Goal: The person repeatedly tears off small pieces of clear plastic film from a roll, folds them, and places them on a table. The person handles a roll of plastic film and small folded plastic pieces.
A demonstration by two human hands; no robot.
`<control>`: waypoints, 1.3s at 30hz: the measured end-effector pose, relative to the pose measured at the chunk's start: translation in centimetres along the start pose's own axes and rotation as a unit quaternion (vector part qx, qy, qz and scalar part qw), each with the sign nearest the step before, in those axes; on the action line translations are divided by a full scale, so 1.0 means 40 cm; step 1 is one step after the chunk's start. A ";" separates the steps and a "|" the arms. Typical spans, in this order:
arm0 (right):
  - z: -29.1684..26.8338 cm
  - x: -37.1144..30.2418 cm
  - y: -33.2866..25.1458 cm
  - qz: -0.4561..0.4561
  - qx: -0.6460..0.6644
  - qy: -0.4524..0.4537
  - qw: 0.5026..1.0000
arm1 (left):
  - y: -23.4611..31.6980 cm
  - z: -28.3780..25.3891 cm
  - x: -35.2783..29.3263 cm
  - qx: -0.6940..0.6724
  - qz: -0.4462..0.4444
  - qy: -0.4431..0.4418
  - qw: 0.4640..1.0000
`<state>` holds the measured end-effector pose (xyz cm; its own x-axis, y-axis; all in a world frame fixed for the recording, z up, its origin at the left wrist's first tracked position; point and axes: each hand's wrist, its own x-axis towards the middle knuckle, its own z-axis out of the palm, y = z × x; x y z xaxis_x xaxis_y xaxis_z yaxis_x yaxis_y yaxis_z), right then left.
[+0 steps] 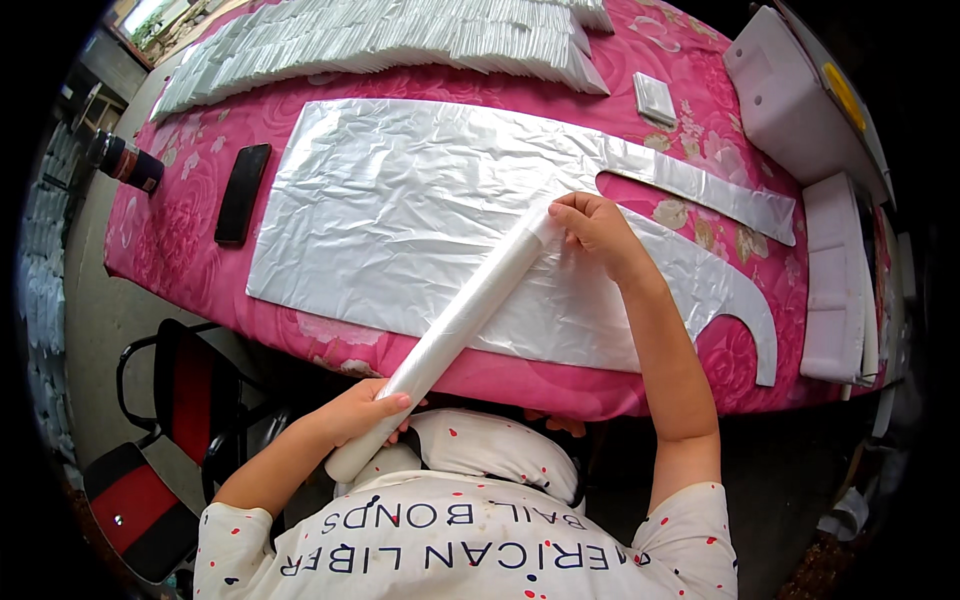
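Note:
A folded white plastic bag (465,318), long and narrow like a strip, slants from my lap up over the table. Near its lower end my left hand (372,412) is closed around it, thumb on top. My right hand (595,232) pinches its upper end between thumb and fingers. Beneath lies a flat, wrinkled silvery-white plastic bag (400,200) with two handle loops pointing right; it may be a stack, which I cannot tell. The strip and my right forearm cover part of it.
A pink flowered cloth (180,225) covers the table. Rows of folded white bags (390,45) fill the far side, with a small folded packet (655,98) apart. A black phone (243,195) and dark bottle (126,162) are left, foam boxes (790,100) right, a red-black chair (140,500) lower left.

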<state>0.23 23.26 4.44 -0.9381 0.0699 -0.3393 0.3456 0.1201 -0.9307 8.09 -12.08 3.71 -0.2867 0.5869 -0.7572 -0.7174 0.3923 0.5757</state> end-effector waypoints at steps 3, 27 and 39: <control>0.000 0.009 0.007 -0.016 -0.036 -0.042 0.998 | 0.002 0.000 0.001 -0.006 -0.005 -0.003 1.000; -0.449 -0.010 0.087 -0.103 -0.367 0.344 0.858 | 0.121 -0.094 -0.088 0.319 -0.038 -0.053 0.945; -0.209 0.092 -0.024 -0.099 -0.341 0.186 0.916 | 0.344 0.060 0.124 0.682 0.426 0.170 0.569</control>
<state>-3.36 31.69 5.21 -0.9546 0.2973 0.0157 0.2232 0.7494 -0.6234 -1.68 -2.05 8.61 -0.4334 0.8962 0.0943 0.8691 0.3880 0.3067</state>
